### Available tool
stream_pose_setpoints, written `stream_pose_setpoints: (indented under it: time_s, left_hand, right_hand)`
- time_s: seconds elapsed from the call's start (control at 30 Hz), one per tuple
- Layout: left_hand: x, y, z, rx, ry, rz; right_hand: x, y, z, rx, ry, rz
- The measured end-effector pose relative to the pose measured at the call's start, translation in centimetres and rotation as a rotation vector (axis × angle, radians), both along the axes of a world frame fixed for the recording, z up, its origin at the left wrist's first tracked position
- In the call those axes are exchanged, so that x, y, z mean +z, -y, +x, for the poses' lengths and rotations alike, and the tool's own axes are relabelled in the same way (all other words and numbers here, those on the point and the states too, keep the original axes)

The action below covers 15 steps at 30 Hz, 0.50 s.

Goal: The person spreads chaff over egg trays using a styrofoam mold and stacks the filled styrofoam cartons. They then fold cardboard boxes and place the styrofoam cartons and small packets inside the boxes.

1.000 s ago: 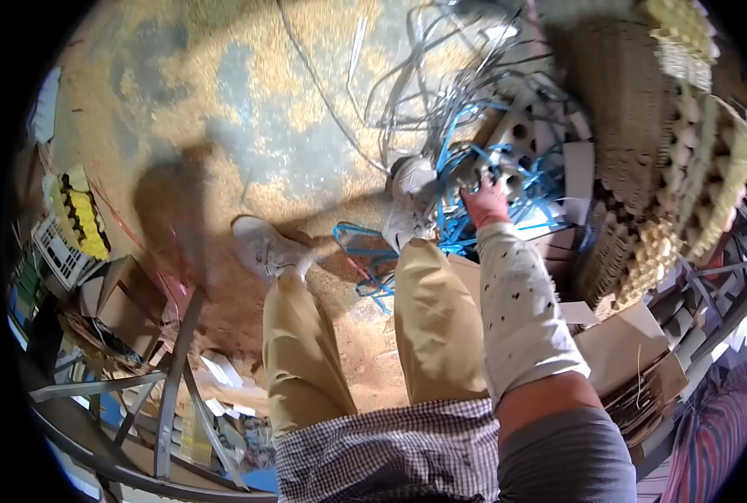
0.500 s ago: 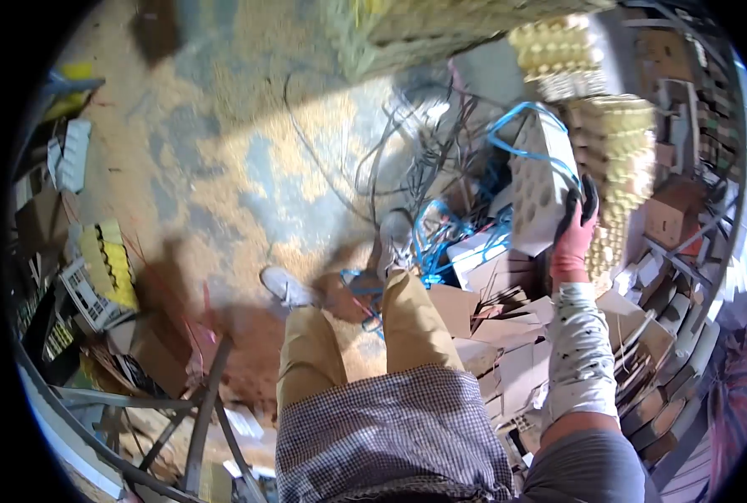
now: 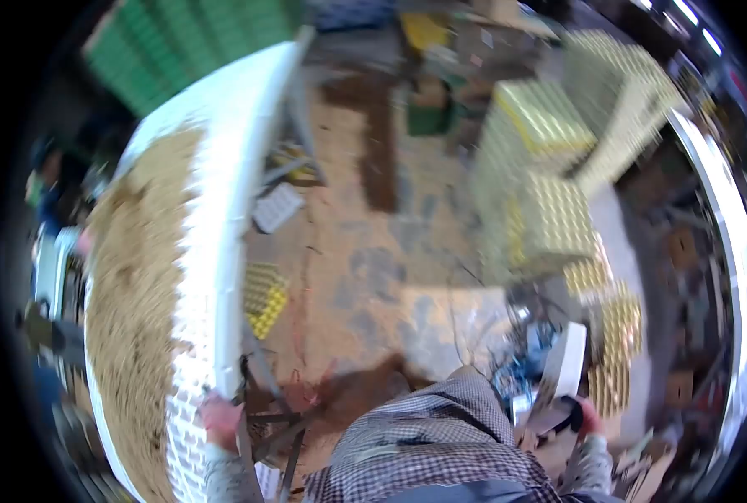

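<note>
My right hand [image 3: 589, 417], in a pinkish glove with dark fingertips, is at the lower end of a white block [image 3: 564, 356]. Blur hides whether its fingers grip the block or only touch it. Blue strapping [image 3: 528, 356] lies in a tangle just left of the block. My left hand [image 3: 220, 417], pinkish and smeared by motion, is over the near right edge of a long white-rimmed table [image 3: 231, 285]. Rows of white pieces [image 3: 187, 369] line that edge beside the hand. Brown loose material [image 3: 134, 285] covers the rest of the tabletop.
Tall stacks of pale yellow bumpy trays [image 3: 520, 159] stand ahead on the right, with smaller tray stacks [image 3: 620, 327] nearer. Yellow trays [image 3: 264, 298] sit beside the table's legs. Green stacked crates [image 3: 193, 46] are beyond the table. Cardboard [image 3: 641, 474] lies by my right arm. People are at far left.
My view has swung up and left, bringing the table and my left hand into sight. My right hand, earlier on the white block's side, is now at its lower end.
</note>
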<state>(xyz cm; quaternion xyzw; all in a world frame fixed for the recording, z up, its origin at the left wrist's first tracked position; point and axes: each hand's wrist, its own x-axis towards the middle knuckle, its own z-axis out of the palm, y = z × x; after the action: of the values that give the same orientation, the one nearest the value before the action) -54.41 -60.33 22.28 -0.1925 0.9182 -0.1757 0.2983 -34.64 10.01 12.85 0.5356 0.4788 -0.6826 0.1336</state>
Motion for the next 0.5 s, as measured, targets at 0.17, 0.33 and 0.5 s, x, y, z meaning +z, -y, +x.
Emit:
stream_pose_setpoints:
  time_s: [0.17, 0.33, 0.5]
  left_hand:
    - [-3.1, 2.0, 1.2, 0.016, -0.225, -0.061]
    - [-2.1, 1.6, 1.7, 0.043, -0.373, 0.020]
    - [-0.7, 0.3, 1.1, 0.228, -0.540, -0.001]
  right_hand:
    - [-5.6, 7.8, -7.0, 0.513, -0.175, 0.112]
    - [1.1, 17.4, -19.8, 1.385, -0.345, 0.299]
    - [0.0, 15.3, -35.1, 1.399, -0.399, 0.703]
